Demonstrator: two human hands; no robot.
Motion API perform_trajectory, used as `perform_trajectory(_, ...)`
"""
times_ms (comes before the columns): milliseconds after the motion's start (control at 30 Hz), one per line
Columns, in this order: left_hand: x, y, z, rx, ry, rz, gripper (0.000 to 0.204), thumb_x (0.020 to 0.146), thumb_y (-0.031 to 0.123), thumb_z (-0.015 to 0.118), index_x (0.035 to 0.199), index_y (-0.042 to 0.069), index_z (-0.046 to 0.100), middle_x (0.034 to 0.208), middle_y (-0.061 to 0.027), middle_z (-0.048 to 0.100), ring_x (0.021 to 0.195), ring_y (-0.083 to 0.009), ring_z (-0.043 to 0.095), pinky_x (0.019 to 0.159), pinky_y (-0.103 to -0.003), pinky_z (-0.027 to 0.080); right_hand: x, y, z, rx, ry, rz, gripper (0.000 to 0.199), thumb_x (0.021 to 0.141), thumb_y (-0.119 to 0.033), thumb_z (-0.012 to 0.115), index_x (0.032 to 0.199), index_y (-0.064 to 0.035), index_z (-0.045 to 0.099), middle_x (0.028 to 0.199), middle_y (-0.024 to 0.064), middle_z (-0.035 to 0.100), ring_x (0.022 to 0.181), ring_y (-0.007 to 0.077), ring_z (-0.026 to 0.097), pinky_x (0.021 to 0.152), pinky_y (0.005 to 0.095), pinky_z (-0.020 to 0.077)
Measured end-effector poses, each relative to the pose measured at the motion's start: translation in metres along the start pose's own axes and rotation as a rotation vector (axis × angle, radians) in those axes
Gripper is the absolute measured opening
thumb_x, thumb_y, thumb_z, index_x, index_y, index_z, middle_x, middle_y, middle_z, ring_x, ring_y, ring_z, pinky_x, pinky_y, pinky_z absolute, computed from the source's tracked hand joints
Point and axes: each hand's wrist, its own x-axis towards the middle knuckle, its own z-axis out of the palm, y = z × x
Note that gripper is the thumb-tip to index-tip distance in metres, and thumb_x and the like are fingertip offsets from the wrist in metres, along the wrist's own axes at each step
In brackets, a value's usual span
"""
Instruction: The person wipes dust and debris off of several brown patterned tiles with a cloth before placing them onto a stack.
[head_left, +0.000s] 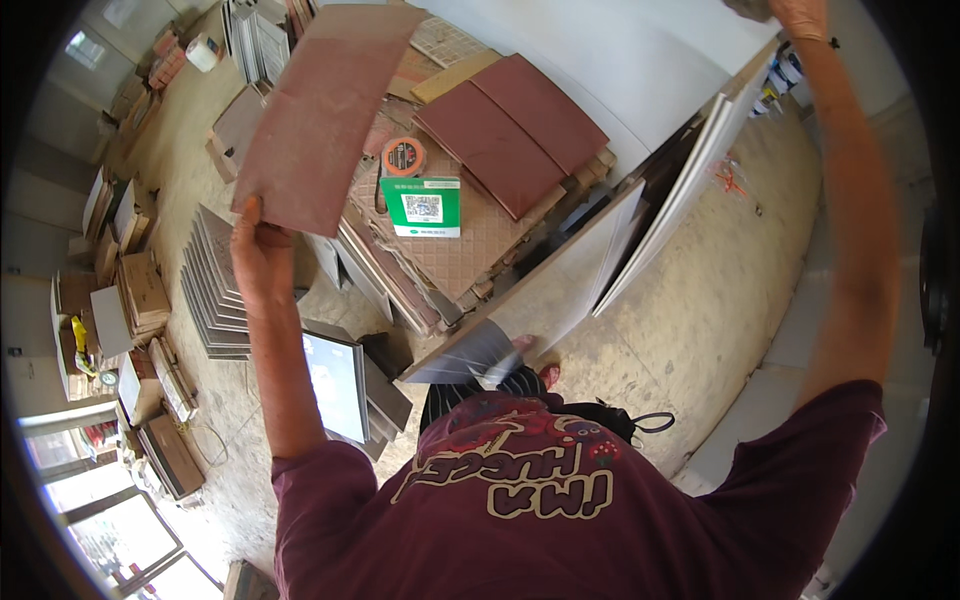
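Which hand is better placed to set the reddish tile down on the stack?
Left. The left hand already grips the reddish tile above the stack; the right hand is raised at the frame's top edge.

left hand (258, 258) gripping reddish-brown tile (325, 110) by its edge, right hand (800, 15) raised, seemingly holding something

Right hand (800, 15) cut off by the top edge, its grip and whatever it holds unseen.

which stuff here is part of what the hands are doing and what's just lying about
In hand:
left hand gripping the reddish-brown tile
right hand raised at the top edge

Lying about:
tape roll
green card
grey tile stack
cardboard boxes
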Motion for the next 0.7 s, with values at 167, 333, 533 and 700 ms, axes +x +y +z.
perform_trajectory(167,-0.069,-0.027,0.032,-0.002,-0.080,-0.064,0.032,0.087,0.013,0.057,0.116,-0.002,0.054,0.114,-0.0102,0.059,0.104,-0.0195,0.057,0.092,-0.033,0.044,-0.040,-0.070,-0.017,1.042,0.178,0.634,0.038,0.082,-0.022,0.055,0.114,-0.0023,0.051,0.095,0.0172,0.060,0.080,0.0303,0.059,0.072,0.0331,0.0474)
perform_trajectory(333,-0.114,-0.056,0.074,0.007,-0.183,-0.134,0.030,0.086,0.012,0.058,0.114,-0.001,0.056,0.113,-0.0092,0.060,0.103,-0.0176,0.057,0.092,-0.032,0.043,-0.143,-0.119,-0.043,0.969,0.000,0.753,0.040,0.088,-0.024,0.053,0.118,0.0022,0.051,0.115,0.0134,0.057,0.105,0.0222,0.053,0.094,0.0314,0.0377)
perform_trajectory(533,-0.161,-0.074,0.102,0.044,-0.317,-0.199,0.030,0.085,0.013,0.060,0.112,0.000,0.057,0.112,-0.0090,0.061,0.103,-0.0171,0.056,0.093,-0.031,0.041,-0.219,-0.176,-0.068,1.633,0.261,1.659,0.036,0.085,-0.021,0.061,0.116,-0.0041,0.054,0.106,0.0061,0.059,0.096,0.0156,0.055,0.086,0.0296,0.0434)
perform_trajectory(700,-0.189,-0.083,0.112,0.112,-0.450,-0.315,0.036,0.085,0.014,0.062,0.118,0.002,0.053,0.116,-0.0078,0.058,0.108,-0.0182,0.054,0.095,-0.032,0.039,-0.245,-0.171,-0.103,1.761,0.380,1.692,0.030,0.085,-0.011,0.060,0.113,-0.0034,0.053,0.101,0.0090,0.061,0.088,0.0193,0.061,0.077,0.0329,0.0525)
